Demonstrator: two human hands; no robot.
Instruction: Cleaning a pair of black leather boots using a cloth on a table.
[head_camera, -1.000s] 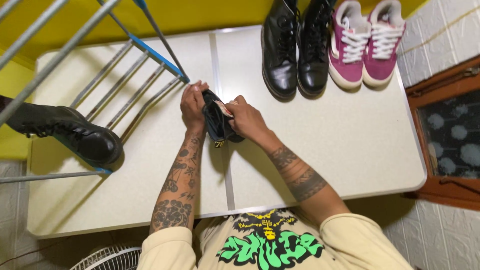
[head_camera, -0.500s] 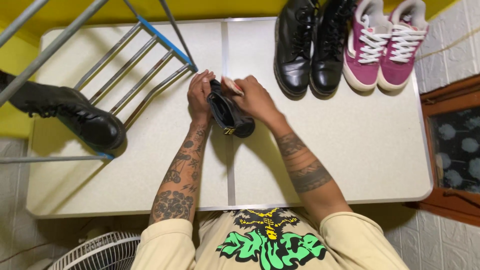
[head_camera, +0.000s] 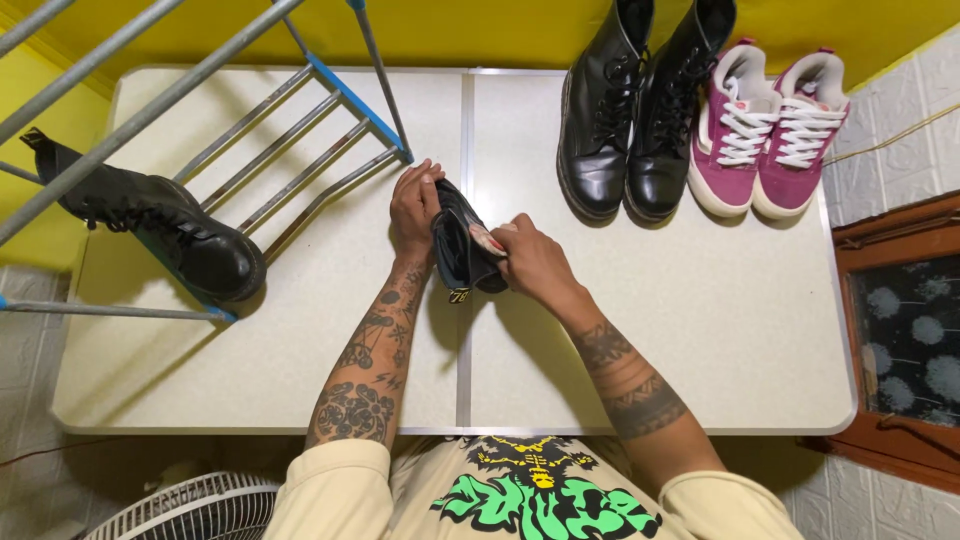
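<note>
L hand (head_camera: 414, 205) & R hand (head_camera: 530, 262) both wrapped around a small dark shoe (head_camera: 462, 245), held just above the surface (head_camera: 300, 330) near its centre seam. L grip closed on the shoe's far-left side; R grip closed on its right side, fingers also pinching something small and pale/reddish, prob. a cloth, can't tell for sure. Step in hand looks like wiping the shoe. Next move prob. calls for L hand steadying or turning it while R rubs. Black boots (head_camera: 625, 120) & pink sneakers (head_camera: 765, 130) far right; another black boot (head_camera: 160, 235) on the metal rack (head_camera: 300, 150) at left.
</note>
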